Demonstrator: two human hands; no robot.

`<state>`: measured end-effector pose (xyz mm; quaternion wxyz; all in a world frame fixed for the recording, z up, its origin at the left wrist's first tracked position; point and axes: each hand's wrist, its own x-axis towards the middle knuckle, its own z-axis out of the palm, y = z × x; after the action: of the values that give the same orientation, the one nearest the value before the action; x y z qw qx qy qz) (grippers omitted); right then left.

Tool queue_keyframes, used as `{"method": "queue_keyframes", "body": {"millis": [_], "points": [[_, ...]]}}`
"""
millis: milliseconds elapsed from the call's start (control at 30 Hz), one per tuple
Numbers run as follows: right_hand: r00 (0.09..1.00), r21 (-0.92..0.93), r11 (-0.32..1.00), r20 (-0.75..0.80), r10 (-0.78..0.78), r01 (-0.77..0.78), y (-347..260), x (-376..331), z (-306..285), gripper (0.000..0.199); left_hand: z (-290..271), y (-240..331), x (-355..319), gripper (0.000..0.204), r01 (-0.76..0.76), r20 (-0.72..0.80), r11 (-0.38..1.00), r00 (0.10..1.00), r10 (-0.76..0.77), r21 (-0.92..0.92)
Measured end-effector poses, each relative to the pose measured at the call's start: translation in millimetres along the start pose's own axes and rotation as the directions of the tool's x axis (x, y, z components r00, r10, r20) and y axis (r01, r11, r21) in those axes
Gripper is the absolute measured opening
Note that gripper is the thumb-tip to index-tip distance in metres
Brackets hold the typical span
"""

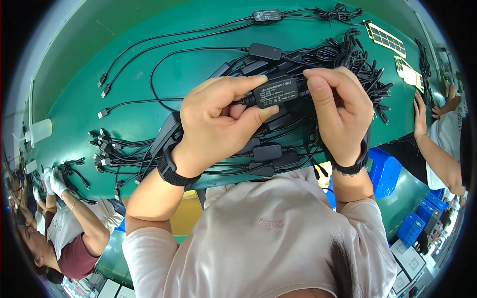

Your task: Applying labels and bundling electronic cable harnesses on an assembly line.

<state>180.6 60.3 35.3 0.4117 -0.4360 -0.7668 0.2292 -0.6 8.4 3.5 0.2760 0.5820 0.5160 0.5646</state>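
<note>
Between my hands is a black USB charging cable's flat inline box [277, 92], its printed label facing up. My left hand [218, 109] is closed on the box's left end, thumb below and index finger above. At the other end, my right hand [343, 107] pinches the cable close to the box; the fingers partly cover it. Beneath both hands lies a heap of similar black cables [285, 151] with inline boxes. Their USB plugs [107, 149] fan out on the left, and thin round plugs [382, 92] bunch on the right.
A separate cable [267, 16] lies along the far side of the green table [74, 107]. Yellow label sheets [386, 39] are at the far right. A blue bin [385, 171] stands beside my right arm. Co-workers' hands [57, 181] [420, 114] rest near both table ends.
</note>
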Motion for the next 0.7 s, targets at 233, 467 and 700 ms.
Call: {"method": "queue_keyframes", "body": {"millis": [233, 467, 700], "points": [[0.898, -0.248, 0.864, 0.149, -0.413, 0.438, 3, 19, -13, 0.038, -3, 2, 4, 0.037, -0.036, 0.0, 0.999, 0.999, 0.036, -0.017], [0.883, -0.023, 0.938, 0.346, -0.317, 0.345, -6, 28, -24, 0.032, -6, 31, 10, 0.028, 0.005, 0.035, 0.999, 0.999, -0.004, -0.044], [0.662, 0.04, 0.79, 0.523, -0.538, 0.611, 27, 88, -59, 0.034, -40, 85, 30, 0.016, 0.124, 0.046, 0.989, 0.992, -0.12, -0.081]]}}
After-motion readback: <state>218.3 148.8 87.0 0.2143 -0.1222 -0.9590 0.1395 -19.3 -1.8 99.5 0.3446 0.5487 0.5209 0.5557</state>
